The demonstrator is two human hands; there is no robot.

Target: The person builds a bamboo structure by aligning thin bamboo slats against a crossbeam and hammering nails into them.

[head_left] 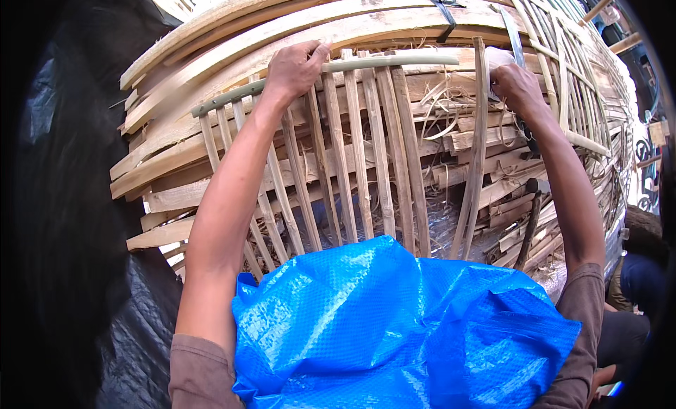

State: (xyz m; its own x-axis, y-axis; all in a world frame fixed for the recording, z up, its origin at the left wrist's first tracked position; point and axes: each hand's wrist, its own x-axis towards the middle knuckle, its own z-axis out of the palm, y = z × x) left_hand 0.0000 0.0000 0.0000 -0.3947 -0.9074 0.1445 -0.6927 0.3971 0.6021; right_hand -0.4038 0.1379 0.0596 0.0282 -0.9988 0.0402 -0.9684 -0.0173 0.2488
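My left hand [296, 71] is closed around a greenish bamboo rail [394, 60], into which several thin wooden slats [336, 148] are set side by side. Their lower ends run down behind a blue plastic sheet [394, 317] over my lap. On the right, my right hand [517, 88] is closed next to a whitish piece [498, 62]; what its fingers hold is partly hidden. Between that hand and the rail's right end, a loose curved slat [475, 155] stands apart from the row. A grey-blue strip [512, 35] shows just beyond my right hand.
Stacked wooden planks [211, 50] lie behind the frame, tied with a black strap [445, 18]. A hammer [529, 222] rests on cut wood pieces at right. Bamboo lattice [570, 71] stands far right, black sheeting [77, 162] hangs left. Another person [630, 331] sits at lower right.
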